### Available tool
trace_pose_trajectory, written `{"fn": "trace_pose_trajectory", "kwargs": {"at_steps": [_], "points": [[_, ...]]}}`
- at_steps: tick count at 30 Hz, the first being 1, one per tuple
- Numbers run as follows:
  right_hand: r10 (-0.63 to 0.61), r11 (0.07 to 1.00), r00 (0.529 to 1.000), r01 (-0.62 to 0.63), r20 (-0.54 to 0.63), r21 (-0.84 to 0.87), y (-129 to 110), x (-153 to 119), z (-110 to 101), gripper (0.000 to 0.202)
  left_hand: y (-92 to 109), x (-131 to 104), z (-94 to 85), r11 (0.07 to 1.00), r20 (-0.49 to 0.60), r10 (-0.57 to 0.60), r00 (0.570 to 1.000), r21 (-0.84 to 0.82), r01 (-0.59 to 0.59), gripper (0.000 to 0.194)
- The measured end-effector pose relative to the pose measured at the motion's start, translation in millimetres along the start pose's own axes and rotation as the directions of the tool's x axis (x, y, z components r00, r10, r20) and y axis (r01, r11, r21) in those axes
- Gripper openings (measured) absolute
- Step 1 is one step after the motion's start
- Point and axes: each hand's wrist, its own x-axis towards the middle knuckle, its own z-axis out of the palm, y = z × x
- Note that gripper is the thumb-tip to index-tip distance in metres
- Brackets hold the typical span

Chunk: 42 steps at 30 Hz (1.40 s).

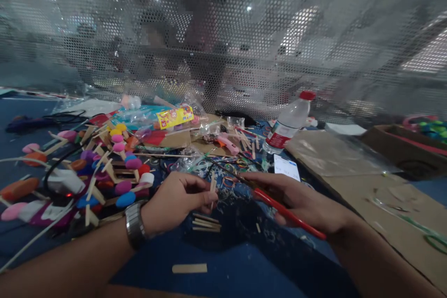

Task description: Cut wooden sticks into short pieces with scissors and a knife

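My left hand (181, 195), with a metal watch at its wrist, pinches a couple of short pale wooden craft sticks (213, 188) upright between thumb and fingers. Across from it, my right hand (289, 195) is closed around red-handled pliers (282, 212). Their dark jaws point left towards the sticks and look blurred, so their exact shape is unclear. Below my left hand lies a small stack of cut stick pieces (206, 223) on the blue table. Nearer to me rests a single stick piece with one rounded end (189, 268).
At left is a heap of sticks with colourful foam pieces (122, 188), plus cables. A red-capped water bottle (288, 123) stands behind a lit phone (285, 167). Cardboard (349, 186) and a box (405, 149) are at right. A perforated screen (223, 46) closes off the back.
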Motion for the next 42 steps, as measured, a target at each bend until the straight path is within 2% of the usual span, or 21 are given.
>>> {"fn": "trace_pose_trajectory", "kwargs": {"at_steps": [4,7,13,20,28,35,42], "points": [[0.064,0.998,0.994,-0.063,0.086,-0.014,-5,-2,-5,0.073,0,-1,-1.2,0.999,0.019,-0.03,0.999,-0.033,0.03,0.018],[0.093,0.995,0.988,-0.091,0.121,-0.027,-8,0,-3,0.068,1,-1,-0.9,0.998,0.051,-0.052,0.997,-0.041,0.054,0.019],[0.212,0.977,0.95,-0.206,0.229,-0.047,-2,4,1,0.07,-2,-2,0.7,0.986,0.135,-0.141,0.981,-0.065,0.151,0.024],[0.229,0.954,0.923,-0.276,0.31,0.116,0,7,11,0.071,-2,-1,0.4,0.971,0.185,-0.207,0.961,-0.08,0.224,0.036],[0.235,0.94,0.905,-0.304,0.355,0.152,1,6,15,0.067,1,0,1.1,0.956,0.215,-0.253,0.943,-0.094,0.278,0.043],[0.243,0.934,0.9,-0.318,0.362,0.162,3,6,19,0.043,0,-2,2.4,0.952,0.219,-0.255,0.942,-0.116,0.285,0.045],[0.241,0.941,0.91,-0.304,0.339,0.146,2,6,21,0.04,-1,-2,1.2,0.955,0.214,-0.242,0.946,-0.118,0.272,0.04]]}}
